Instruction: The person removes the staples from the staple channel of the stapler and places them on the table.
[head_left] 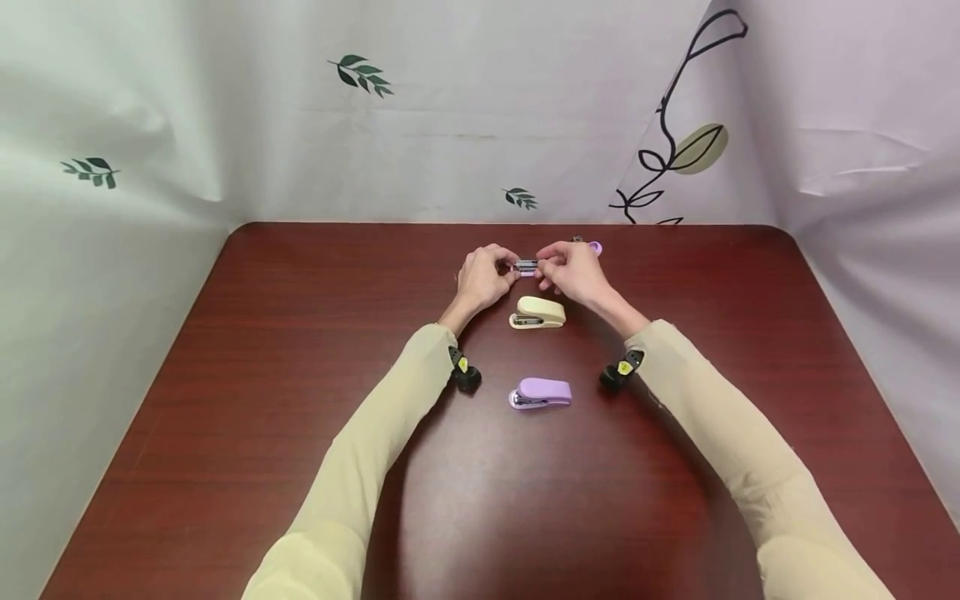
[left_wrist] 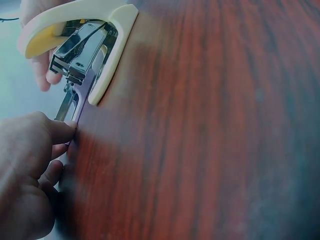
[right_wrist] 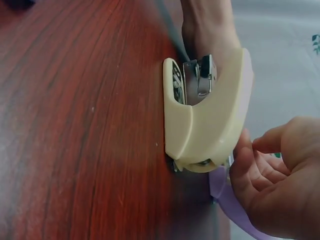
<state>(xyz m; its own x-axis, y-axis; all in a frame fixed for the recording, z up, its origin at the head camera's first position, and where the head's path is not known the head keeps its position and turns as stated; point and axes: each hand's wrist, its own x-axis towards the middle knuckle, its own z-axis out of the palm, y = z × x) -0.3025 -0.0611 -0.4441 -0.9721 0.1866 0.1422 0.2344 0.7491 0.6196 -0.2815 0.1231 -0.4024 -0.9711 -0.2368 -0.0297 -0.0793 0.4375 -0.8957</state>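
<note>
An opened purple stapler lies near the far edge of the table, its metal staple channel exposed. My left hand pinches its left end between thumb and fingers. From the other side, my right hand pinches at the channel with curled fingers; its exact contact is hidden. Behind that hand shows the stapler's purple top cover, swung back. Just nearer than both hands stands a cream stapler, which partly covers the work in the left wrist view and the right wrist view.
Another purple stapler lies closer to me on the dark red wooden table, between my forearms. White curtains with leaf prints hang behind the table and along both sides.
</note>
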